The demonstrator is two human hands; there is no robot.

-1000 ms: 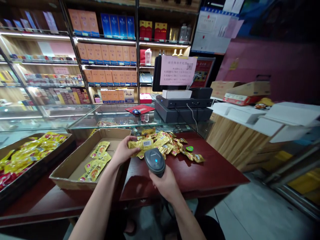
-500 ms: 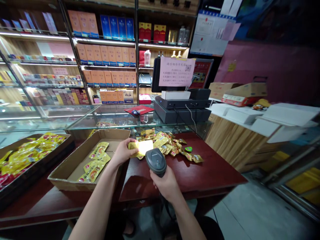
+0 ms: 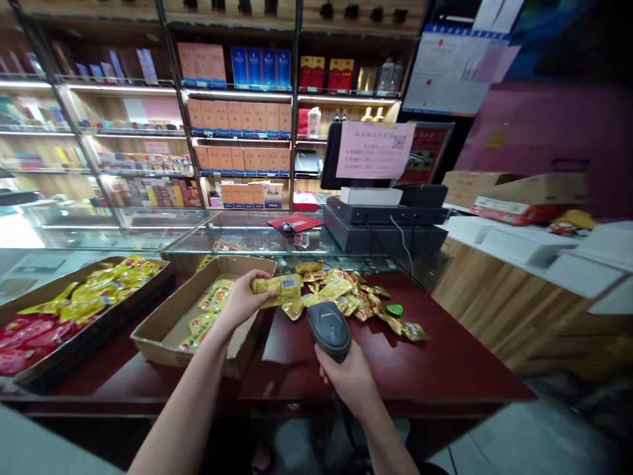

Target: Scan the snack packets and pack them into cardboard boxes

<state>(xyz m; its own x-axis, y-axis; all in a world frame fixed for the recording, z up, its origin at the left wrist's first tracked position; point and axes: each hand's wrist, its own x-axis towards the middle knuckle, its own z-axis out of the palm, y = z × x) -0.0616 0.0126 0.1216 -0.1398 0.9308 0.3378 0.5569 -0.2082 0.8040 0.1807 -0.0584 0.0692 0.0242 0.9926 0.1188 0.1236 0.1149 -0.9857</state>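
Observation:
My left hand (image 3: 247, 295) is closed on a yellow snack packet (image 3: 285, 287), its barcode label facing up, above the right side of a cardboard box (image 3: 163, 351). Several similar yellow packets (image 3: 217, 295) lie inside that box. In my right hand (image 3: 349, 369) is a dark grey handheld barcode scanner (image 3: 330, 326), its head tipped toward the pile. A heap of gold and yellow packets (image 3: 363, 300) spreads on the dark red table (image 3: 395, 369) just beyond the scanner. A small green-lidded item (image 3: 394, 309) lies at the heap's right.
A second box (image 3: 93, 326) of yellow and red packets stands at the left. Behind the table is a glass display counter (image 3: 237, 239) with a red mouse mat (image 3: 295, 223) and a cash drawer (image 3: 386, 234) under a monitor. Shelves of boxed goods line the back wall.
The view has turned slightly left, so things sit further right. The bright scanner light on the held packet is gone, and its barcode now shows. A gap has widened between scanner and packet.

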